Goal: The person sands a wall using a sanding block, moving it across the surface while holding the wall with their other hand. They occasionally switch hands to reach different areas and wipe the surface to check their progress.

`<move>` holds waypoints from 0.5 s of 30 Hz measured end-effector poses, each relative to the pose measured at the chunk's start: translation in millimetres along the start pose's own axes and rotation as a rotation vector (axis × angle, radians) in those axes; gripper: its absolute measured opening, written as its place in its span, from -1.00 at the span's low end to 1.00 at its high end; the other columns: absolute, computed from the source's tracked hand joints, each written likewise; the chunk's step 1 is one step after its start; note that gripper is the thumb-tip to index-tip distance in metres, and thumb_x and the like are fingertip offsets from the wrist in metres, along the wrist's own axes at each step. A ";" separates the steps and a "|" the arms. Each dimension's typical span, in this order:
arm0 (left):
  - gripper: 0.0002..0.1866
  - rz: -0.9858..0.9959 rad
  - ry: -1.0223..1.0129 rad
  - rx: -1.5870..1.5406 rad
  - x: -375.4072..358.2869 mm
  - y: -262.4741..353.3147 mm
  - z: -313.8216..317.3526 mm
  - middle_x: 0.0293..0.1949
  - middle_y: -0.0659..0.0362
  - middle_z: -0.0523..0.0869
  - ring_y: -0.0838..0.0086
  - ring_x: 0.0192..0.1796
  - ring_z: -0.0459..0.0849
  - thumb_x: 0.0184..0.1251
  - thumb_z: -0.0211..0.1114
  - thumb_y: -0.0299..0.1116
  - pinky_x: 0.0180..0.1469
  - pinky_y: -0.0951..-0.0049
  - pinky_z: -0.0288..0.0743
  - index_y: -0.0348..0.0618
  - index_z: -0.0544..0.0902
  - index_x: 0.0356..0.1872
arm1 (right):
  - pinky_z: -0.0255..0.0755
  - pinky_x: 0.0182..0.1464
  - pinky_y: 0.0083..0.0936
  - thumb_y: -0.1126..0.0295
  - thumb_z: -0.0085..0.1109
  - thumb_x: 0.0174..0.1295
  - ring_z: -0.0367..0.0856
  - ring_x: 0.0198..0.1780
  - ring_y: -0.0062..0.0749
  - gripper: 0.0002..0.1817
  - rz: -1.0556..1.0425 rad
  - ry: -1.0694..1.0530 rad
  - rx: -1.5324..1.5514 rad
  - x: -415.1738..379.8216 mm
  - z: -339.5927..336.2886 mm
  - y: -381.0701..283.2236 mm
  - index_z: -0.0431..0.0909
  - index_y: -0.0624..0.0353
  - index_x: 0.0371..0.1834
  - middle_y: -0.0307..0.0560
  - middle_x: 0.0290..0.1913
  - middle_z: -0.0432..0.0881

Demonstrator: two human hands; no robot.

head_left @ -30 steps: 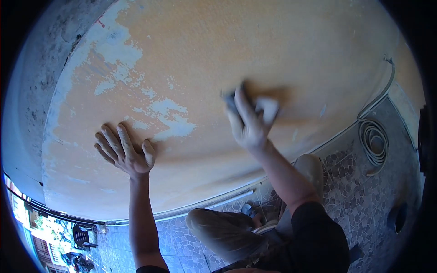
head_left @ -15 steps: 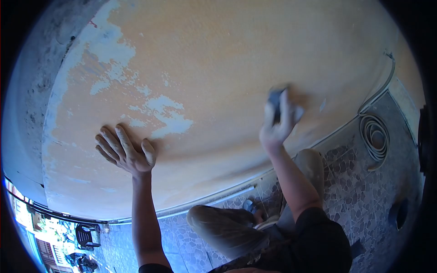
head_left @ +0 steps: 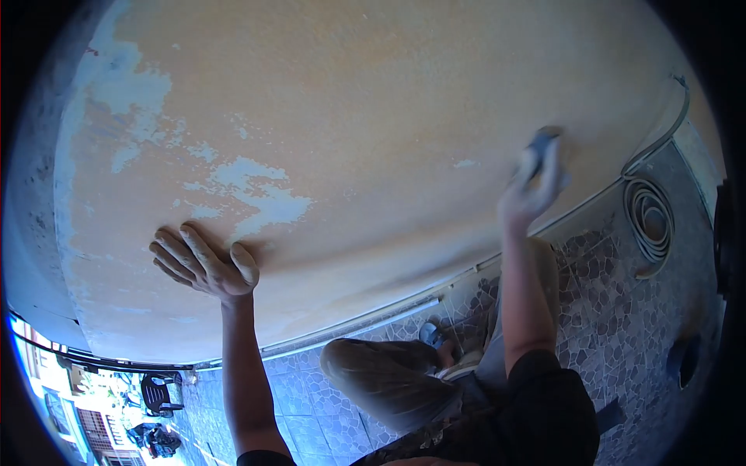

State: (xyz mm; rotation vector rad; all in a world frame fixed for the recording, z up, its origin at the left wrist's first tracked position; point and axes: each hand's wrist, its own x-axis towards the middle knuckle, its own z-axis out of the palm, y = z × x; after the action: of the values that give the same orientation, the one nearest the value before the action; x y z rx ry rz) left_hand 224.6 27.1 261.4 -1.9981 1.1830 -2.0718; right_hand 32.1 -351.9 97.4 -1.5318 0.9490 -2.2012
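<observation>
Curving across most of the frame, a broad tan panel (head_left: 404,78) fills your view, with patterned stone paving (head_left: 598,311) below it at the lower right. Starting at the left, pale patches (head_left: 116,81) break up the panel's colour near its upper-left edge. At the lower left, a dark chair (head_left: 159,394) stands in bright light, well apart from your work.

Next comes your left hand (head_left: 208,264), laid on the panel left of centre, just below another ragged pale area. Its grip is spread and holds nothing; the fingers reach up and left with the thumb apart, probably to steady you as you lean in.

Your bent leg (head_left: 388,380) is at the lower centre, likely folded to bring you close to the panel's lower part.

Right of centre, your right hand (head_left: 535,190) is slightly blurred. Its grip pinches a small dark block (head_left: 546,140) at the panel's surface, thumb and fingers apparently at its sides, which would leave its underside free to meet the panel.

Farther right, a coiled hose (head_left: 651,221) lies on the floor, seemingly looped to keep it tidy.
</observation>
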 end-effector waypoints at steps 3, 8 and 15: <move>-0.23 -0.032 -0.004 0.005 -3.0 0.6 -0.3 0.64 -0.20 0.13 -0.11 0.69 0.00 0.59 -0.20 0.11 0.65 -0.17 -0.21 -0.23 0.21 0.62 | 0.55 0.02 -0.23 0.33 0.25 0.50 0.59 -0.03 -0.08 -0.56 0.402 0.151 0.058 22.5 15.1 2.9 0.55 0.30 0.36 0.15 0.00 0.57; -0.23 -0.052 -0.005 0.004 -2.4 3.3 1.0 0.63 -0.24 0.12 -0.14 0.69 0.01 0.61 -0.24 0.10 0.65 -0.18 -0.22 -0.23 0.18 0.63 | 0.37 -0.06 -0.40 0.31 0.52 0.26 0.45 -0.10 -0.37 -0.62 0.600 -0.465 0.873 -193.6 9.4 -72.9 0.78 0.09 0.14 -0.22 -0.10 0.50; -0.04 0.018 -0.314 -0.041 -0.2 4.7 -26.0 0.70 -0.19 -0.31 -0.17 0.70 -0.42 0.56 -0.16 0.33 0.59 -0.31 -0.57 -0.09 -0.20 0.71 | 0.52 -0.18 -0.46 0.32 0.33 0.46 0.55 -0.18 -0.52 -0.53 -0.175 -0.166 -0.127 -40.4 -14.0 -9.7 0.54 0.35 0.32 -0.09 -0.11 0.54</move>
State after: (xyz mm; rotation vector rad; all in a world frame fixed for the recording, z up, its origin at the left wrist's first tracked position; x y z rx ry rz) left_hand 199.9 36.6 261.7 -2.2152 1.1831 -1.6542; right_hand 36.2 -316.5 71.8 -1.8885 0.9509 -2.1204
